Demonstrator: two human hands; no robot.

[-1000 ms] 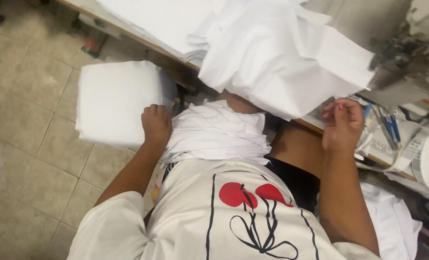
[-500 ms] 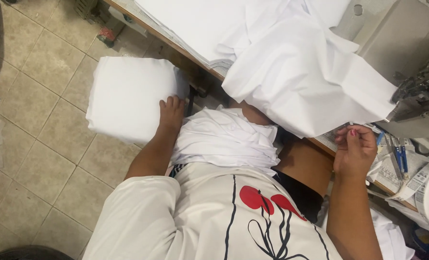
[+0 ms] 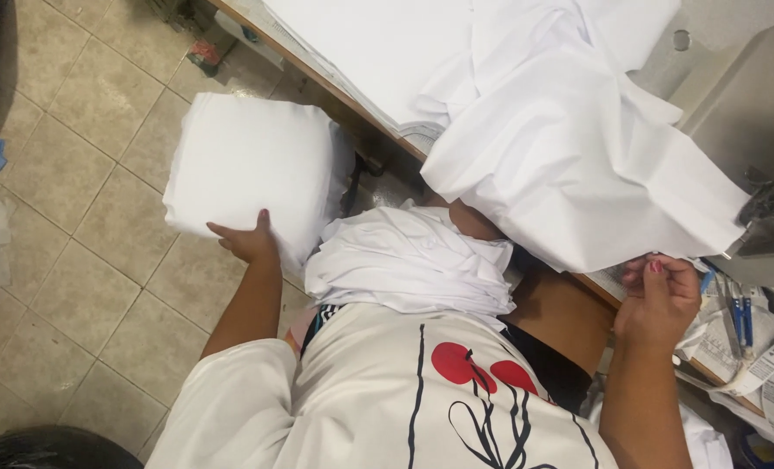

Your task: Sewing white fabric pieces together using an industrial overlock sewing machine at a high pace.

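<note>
My one view comes from the head camera, looking steeply down over the wearer's chest and lap, close in; the worktop [image 3: 335, 82] edge runs from 12 toward 4 o'clock; tiled floor [image 3: 74, 260] fills 7 to 11 o'clock.
</note>
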